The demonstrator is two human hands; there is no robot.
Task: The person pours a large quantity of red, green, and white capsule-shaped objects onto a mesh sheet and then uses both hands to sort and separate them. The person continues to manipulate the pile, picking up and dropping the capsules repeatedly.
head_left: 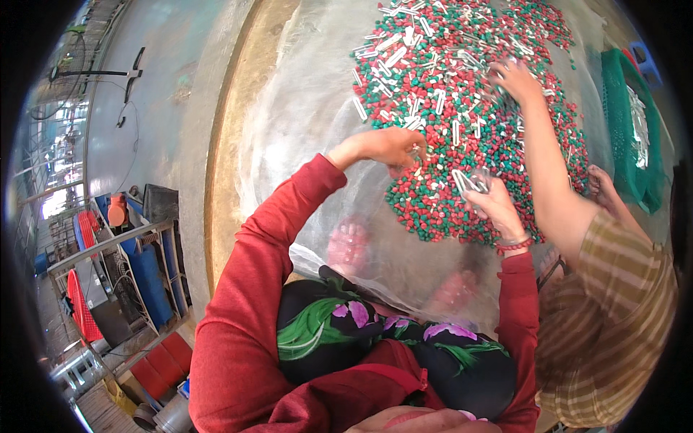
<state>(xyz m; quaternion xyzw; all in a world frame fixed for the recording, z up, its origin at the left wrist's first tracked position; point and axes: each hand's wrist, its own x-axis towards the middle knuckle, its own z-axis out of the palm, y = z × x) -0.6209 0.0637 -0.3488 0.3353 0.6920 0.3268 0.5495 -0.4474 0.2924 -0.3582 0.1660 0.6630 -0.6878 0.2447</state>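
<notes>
At far left we see stacked red and blue crates (148,274) beside a metal rack, well apart from the work. Moving right, a clear plastic sheet (310,123) covers the floor, and our red sleeves come up from the lower edge over a dark flowered garment. Our left hand (386,148) hovers at the near edge of a wide heap of small red and green plastic pieces (498,144), fingers curled narrowly together; something small and pale shows at the fingertips, though we cannot tell whether it is gripped. White tube-like pieces (393,42) lie scattered through the heap, thickest toward its upper left. Further right, our right hand (494,202), a red bead bracelet at the wrist, rests on the heap's lower edge and holds a few clear and white pieces (469,180) pinched between thumb and fingers. Beyond it, a co-worker in a striped shirt reaches one bare arm across the heap, that hand (516,78) spread among the pieces, while the co-worker's other hand sits low near the heap's right rim. At far right a green plastic basket (621,94) stands beside the pile
</notes>
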